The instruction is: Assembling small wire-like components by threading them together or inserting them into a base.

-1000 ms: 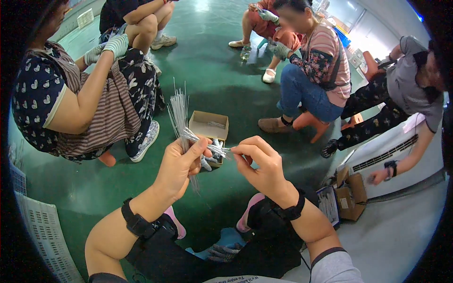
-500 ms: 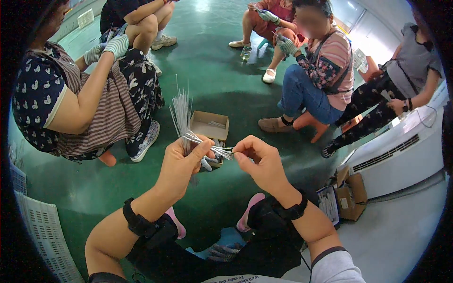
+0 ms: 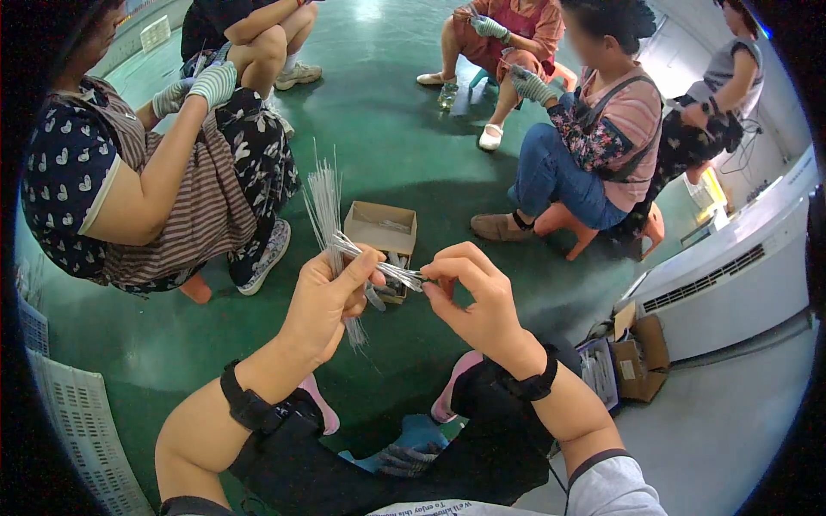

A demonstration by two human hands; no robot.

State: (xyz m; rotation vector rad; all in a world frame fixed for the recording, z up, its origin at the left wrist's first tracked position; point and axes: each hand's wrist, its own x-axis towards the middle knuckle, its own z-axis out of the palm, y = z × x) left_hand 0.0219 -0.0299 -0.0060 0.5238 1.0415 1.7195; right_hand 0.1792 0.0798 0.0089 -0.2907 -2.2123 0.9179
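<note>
The floor [image 3: 413, 155] is shiny green, and people sit all around on it in a ring. In the middle of the frame, the left hand [image 3: 331, 301] is closed around a bunch of thin white sticks [image 3: 325, 202]. The sticks fan upward from the fist, and a few poke out below it. The right hand [image 3: 477, 297] is just beside it. Its thumb and first finger pinch the end of a small bundle of sticks [image 3: 379, 265] that lies sideways between the two hands. The other fingers are curled in. Both wrists wear black bands.

Just behind the hands, a small open cardboard box [image 3: 381, 230] sits on the floor. A grey and blue glove [image 3: 404, 447] lies low in the frame, on the person's dark lap. At the upper left sits a person in a striped apron [image 3: 206, 206]. At the upper right sits a person in blue jeans [image 3: 559, 176]. Brown boxes [image 3: 641, 361] lie at the right.
</note>
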